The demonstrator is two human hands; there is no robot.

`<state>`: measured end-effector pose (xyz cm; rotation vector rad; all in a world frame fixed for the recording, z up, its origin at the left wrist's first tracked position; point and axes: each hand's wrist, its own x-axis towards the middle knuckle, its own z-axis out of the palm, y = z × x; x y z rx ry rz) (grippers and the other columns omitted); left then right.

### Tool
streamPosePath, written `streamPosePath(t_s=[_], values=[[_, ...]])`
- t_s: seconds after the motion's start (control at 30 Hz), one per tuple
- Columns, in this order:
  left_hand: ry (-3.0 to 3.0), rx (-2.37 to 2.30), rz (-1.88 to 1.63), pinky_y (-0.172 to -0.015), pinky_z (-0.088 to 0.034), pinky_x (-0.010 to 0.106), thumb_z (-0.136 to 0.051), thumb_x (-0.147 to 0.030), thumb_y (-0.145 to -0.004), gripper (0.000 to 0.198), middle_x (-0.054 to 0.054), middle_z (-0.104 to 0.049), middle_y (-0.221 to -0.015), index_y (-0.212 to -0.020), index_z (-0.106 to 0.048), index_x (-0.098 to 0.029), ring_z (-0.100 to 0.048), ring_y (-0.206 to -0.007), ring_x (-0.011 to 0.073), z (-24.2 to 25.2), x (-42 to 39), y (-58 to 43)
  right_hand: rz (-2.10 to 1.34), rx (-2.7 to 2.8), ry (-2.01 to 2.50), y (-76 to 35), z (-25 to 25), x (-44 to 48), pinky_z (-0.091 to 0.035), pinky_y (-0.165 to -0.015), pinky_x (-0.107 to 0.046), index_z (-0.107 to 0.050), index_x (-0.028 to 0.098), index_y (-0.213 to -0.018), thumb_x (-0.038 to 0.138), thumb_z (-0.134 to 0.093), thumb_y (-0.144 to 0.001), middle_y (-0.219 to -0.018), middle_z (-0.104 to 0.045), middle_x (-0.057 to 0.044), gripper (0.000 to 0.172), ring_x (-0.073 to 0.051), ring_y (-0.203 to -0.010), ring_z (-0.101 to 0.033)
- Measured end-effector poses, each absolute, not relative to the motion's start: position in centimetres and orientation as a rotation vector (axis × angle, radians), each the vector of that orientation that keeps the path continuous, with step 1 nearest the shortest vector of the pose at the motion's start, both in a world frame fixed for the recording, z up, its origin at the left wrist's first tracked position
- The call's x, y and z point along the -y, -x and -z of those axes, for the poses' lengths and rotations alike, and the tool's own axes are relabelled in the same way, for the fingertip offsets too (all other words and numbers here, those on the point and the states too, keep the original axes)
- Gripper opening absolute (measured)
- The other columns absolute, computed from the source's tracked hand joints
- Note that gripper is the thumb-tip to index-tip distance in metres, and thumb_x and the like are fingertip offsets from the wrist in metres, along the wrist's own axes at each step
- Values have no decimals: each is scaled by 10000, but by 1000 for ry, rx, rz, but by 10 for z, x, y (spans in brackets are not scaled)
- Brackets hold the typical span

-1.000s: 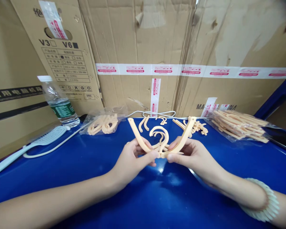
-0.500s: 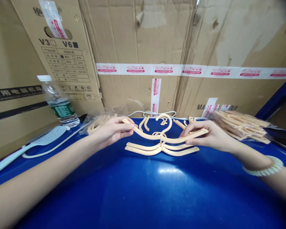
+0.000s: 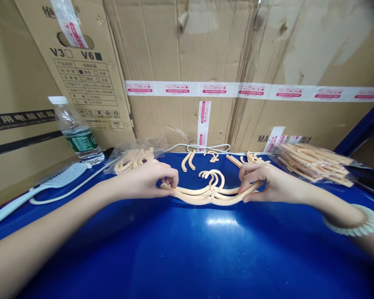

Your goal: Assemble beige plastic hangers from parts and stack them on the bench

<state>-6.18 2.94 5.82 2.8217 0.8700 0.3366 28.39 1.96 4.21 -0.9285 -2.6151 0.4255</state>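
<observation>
A beige clothes hanger lies across the front of a small group of like hangers, their hooks pointing away from me. My left hand pinches its left end between thumb and fingers. On the other side, my right hand is closed on the right end, thumb below and fingers above. The hangers' middles line up near one another, and the front one overlaps those behind. Both hands are low, close to the blue table. Parts of the rear hangers' ends are hidden behind my fingers.
Behind lie two curved arm pieces, small hooks and more pieces. Bagged pieces sit left and right. A water bottle, a pale blue hairbrush, a white cable and cardboard boxes border the table.
Both hands have lowered the held hanger from above the others down onto them at the front. Its hook has tipped back beside the other hooks.
</observation>
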Motion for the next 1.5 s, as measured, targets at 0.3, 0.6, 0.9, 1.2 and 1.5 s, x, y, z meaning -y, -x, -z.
streamPosePath(t_s=[0.3, 0.6, 0.9, 1.2, 1.5], values=[[-3073, -772, -252, -583, -353, 225, -610, -162, -819, 59, -25, -640, -702, -782, -624, -206, -588, -649, 125, -48, -30, 62, -493, 2687, 1122, -282, -43, -16, -467, -687, -291, -676, 196, -866, 299, -710, -764, -858, -674, -33, 149, -170, -761, -620], [-3129, -798, -145, -589, -348, 239, -559, -134, -833, 128, -21, -636, -738, -729, -595, -198, -599, -692, 130, -43, -30, 62, -429, 2788, 992, -281, -42, -16, -445, -753, -295, -630, 192, -715, 307, -708, -792, -799, -619, -27, 159, -169, -801, -595], [-3132, -836, -164, -561, -338, 245, -530, -135, -833, 154, -18, -613, -694, -702, -592, -188, -574, -637, 125, -41, -29, 57, -340, 2805, 1130, -282, -41, -19, -415, -615, -275, -655, 186, -680, 368, -675, -817, -695, -598, -22, 229, -150, -657, -562], [-3279, -861, -231, -585, -366, 264, -483, -146, -874, 177, 15, -624, -734, -731, -583, -180, -583, -674, 156, -33, -31, 54, -254, 2664, 1382, -286, -34, -25, -331, -505, -241, -559, 209, -778, 301, -647, -795, -606, -596, 17, 128, -138, -541, -534], [-3457, -835, -360, -525, -317, 276, -496, -213, -892, 233, 27, -583, -644, -669, -552, -172, -551, -612, 170, -32, -26, 48, -210, 2676, 1386, -282, -33, -21, -351, -527, -256, -561, 170, -1140, 430, -603, -847, -613, -583, 15, 393, -154, -545, -543]])
